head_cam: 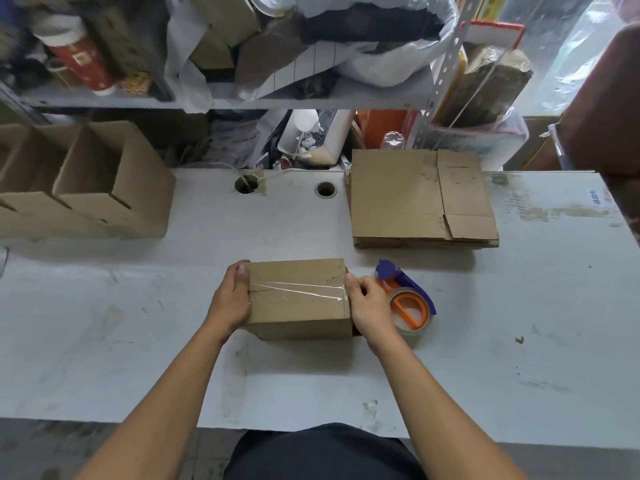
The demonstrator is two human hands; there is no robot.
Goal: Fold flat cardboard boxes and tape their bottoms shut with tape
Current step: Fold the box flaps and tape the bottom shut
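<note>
Box sits mid-worktop toward the near edge, bottom up, tape strip already across the seam. Left hand and right hand clasp its ends, pressing tape down. Finished boxes at left edge; flat stack still unfolded.

scuffed white worktable, two cable holes; cluttered metal shelf behind.
</note>
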